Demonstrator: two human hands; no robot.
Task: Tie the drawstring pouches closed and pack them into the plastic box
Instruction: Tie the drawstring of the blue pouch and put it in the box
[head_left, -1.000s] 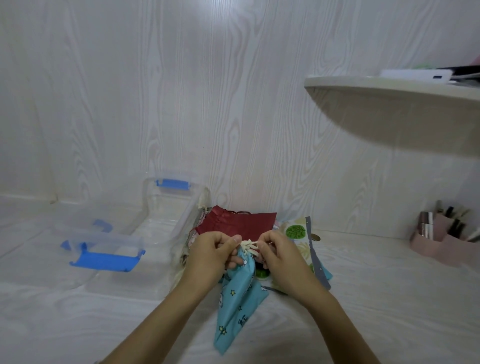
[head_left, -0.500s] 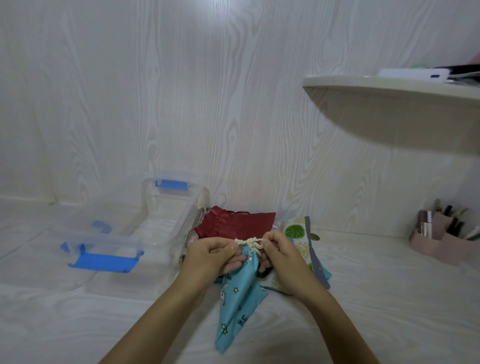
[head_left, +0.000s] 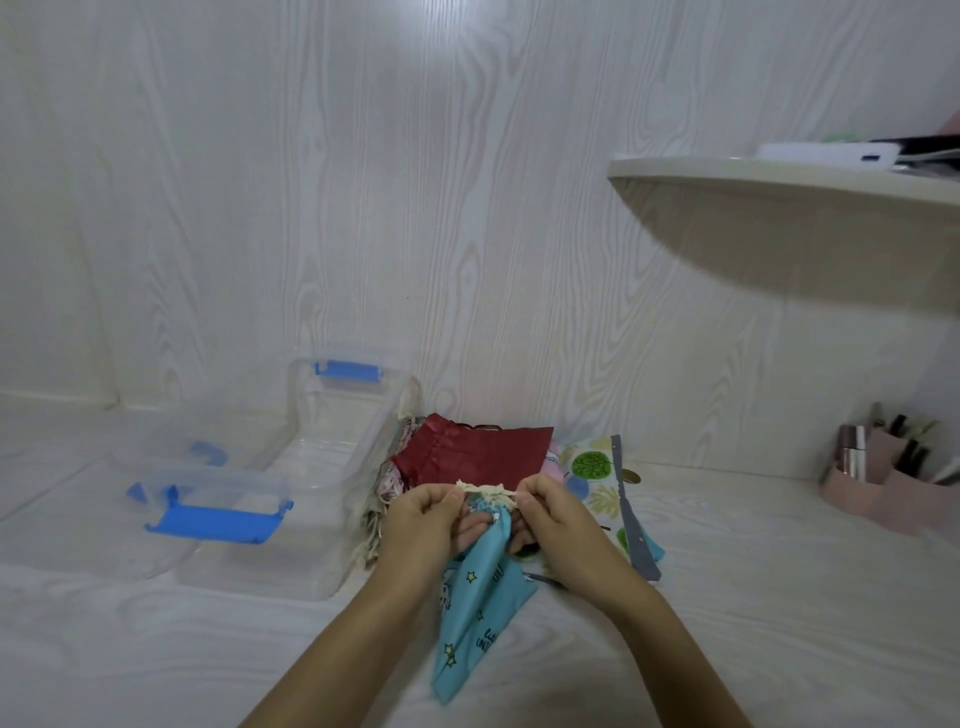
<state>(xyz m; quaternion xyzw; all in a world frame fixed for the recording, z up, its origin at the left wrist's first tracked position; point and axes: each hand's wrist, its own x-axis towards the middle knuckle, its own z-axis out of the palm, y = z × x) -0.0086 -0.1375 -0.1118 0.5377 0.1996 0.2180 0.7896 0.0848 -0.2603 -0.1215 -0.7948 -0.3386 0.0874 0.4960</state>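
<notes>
White tabletop (head_left: 779, 597): plastic box (head_left: 363, 467), pouches (head_left: 478, 457), perhaps organizer (head_left: 872, 493)

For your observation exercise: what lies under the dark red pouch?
The dark red pouch tops a pile of patterned pouches; only their edges show. How many lie beneath is hidden.

Blue pouch (head_left: 478, 623) lettering, illegible

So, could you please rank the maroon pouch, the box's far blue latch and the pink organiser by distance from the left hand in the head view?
1. Maroon pouch, just behind the left hand.
2. Far blue latch, back left on the box.
3. Pink organiser, far right.
</notes>
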